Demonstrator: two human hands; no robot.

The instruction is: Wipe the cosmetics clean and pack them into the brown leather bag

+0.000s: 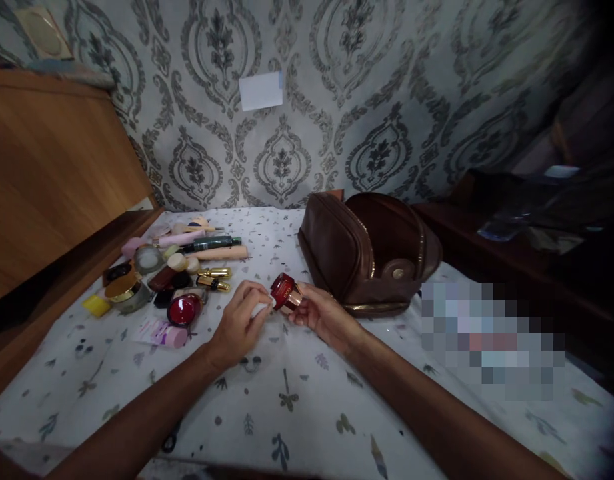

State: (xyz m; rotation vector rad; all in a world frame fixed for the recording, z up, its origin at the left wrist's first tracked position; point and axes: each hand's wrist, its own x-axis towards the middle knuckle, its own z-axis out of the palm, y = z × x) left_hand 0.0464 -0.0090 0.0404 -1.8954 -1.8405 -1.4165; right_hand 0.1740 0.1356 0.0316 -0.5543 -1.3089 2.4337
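My right hand (321, 315) is closed around a small red cosmetic jar (283, 291) with a shiny gold-coloured band, tilted above the cloth. In my left hand (241, 319) the fingers pinch a small white wipe (259, 308), which touches or nearly touches the jar's left side; its exact material is hard to make out. Left of my left hand lie a round dark-red jar (183, 311), a pink-capped tube (163, 333) and two gold-and-black lipsticks (214, 277). Just beyond my right hand stands a brown leather bag (337, 250), unzipped.
A glass jar with a gold lid (124, 291), a yellow packet (96, 305), a green tube (214, 244) and several other cosmetics cluster at left. A wooden cabinet (61, 147) borders that side. A blurred-out patch (487, 337) lies at right on the patterned cloth (297, 420).
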